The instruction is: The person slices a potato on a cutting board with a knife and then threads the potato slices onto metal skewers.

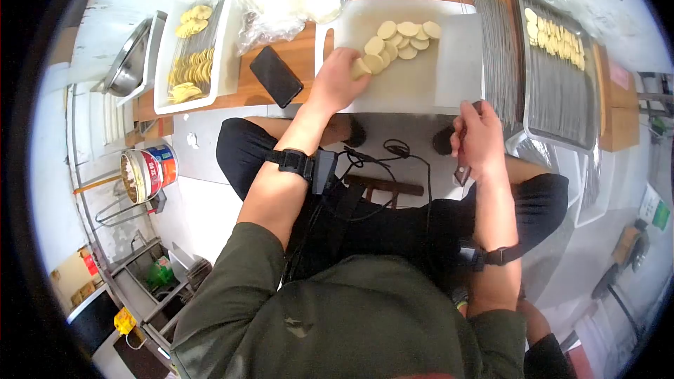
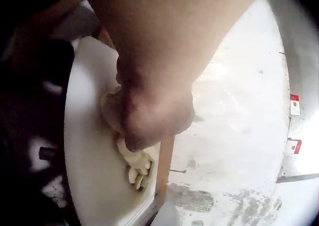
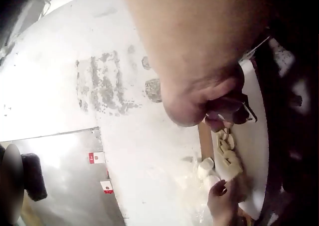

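Observation:
Pale yellow round slices [image 1: 409,30] lie overlapping in a curved row on a white cutting board [image 1: 400,95]. At the row's near left end, my left hand [image 1: 342,78] grips a pale piece [image 1: 361,68] between thumb and fingers. Beyond the left hand [image 2: 154,116], more slices [image 2: 137,162] show in the left wrist view. My right hand [image 1: 481,135], by the board's near right corner, has its fingers curled round a knife's dark reddish handle [image 1: 462,172]; its blade cannot be made out. The right wrist view shows the right hand [image 3: 192,99] and the slices [image 3: 225,146].
A black phone [image 1: 276,76] and a white tray of skewered slices [image 1: 163,91] are on the left. Plastic bags [image 1: 281,0] lie behind the phone. Right of the board are loose thin skewers [image 1: 497,49] and a metal tray [image 1: 562,137] with skewered slices.

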The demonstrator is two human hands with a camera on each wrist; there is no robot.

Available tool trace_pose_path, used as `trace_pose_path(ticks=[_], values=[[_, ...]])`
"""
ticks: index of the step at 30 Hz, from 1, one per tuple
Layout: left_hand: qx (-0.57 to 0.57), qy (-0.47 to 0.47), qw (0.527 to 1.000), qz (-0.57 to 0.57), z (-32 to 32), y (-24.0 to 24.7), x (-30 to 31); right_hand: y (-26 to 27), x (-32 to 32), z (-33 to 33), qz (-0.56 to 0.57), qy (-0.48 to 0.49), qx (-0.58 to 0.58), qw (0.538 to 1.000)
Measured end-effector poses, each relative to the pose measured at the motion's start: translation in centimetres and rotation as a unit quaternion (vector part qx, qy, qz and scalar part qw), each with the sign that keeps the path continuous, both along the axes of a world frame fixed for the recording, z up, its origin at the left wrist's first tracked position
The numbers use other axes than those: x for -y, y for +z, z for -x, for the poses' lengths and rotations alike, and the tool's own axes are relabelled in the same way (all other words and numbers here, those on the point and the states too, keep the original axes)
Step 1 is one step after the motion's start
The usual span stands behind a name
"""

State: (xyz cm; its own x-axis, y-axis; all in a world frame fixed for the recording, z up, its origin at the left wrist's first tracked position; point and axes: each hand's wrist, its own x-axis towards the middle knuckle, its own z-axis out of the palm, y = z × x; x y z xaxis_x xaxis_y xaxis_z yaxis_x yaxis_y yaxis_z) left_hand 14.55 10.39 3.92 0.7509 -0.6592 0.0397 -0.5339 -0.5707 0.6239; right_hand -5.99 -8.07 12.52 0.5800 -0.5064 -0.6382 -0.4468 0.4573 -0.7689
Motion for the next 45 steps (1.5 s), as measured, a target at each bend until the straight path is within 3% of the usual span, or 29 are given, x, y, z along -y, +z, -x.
trace_pose_path(ticks=[2, 5, 10, 13, 16, 23, 28, 32, 35, 45], values=[[-0.007, -0.008, 1.0, -0.015, -0.1, 0.5, 0.1, 0.1, 0.8, 0.6, 0.087, 0.021, -0.013, 0.996], [-0.006, 0.011, 0.998, -0.061, -0.3, 1.1, 0.9, -0.6, 1.6, 1.4, 0.077, 0.007, -0.011, 0.997], [0.14, -0.054, 0.979, -0.134, 0.2, 1.5, 3.8, -1.8, 1.9, 2.4, 0.061, -0.002, -0.005, 0.998], [0.14, -0.047, 0.962, -0.228, 0.6, 2.2, 6.1, -1.9, 1.9, 2.6, 0.05, -0.007, -0.01, 0.999], [0.182, -0.042, 0.954, -0.236, 0.3, 0.8, 7.2, -2.4, 2.1, 2.8, 0.061, 0.011, -0.016, 0.998], [0.138, -0.036, 0.95, -0.277, -0.8, -0.1, 7.5, -3.2, 2.3, 3.4, 0.039, 0.014, 0.026, 0.999], [0.06, 0.016, 0.971, -0.23, -0.9, 1.1, 7.3, -3.3, 2.5, 3.8, 0.069, 0.026, 0.029, 0.997], [0.144, -0.005, 0.969, -0.198, -1.1, 0.8, 7.0, -3.0, 2.7, 3.9, 0.051, 0.016, 0.041, 0.998], [0.09, 0.005, 0.983, -0.161, -0.6, 0.6, 7.3, -3.1, 2.6, 4.0, 0.05, 0.017, 0.036, 0.998], [0.103, 0.065, 0.992, -0.04, -0.7, 2.6, 7.7, -2.3, 3.1, 4.2, 0.043, 0.008, 0.051, 0.998]])
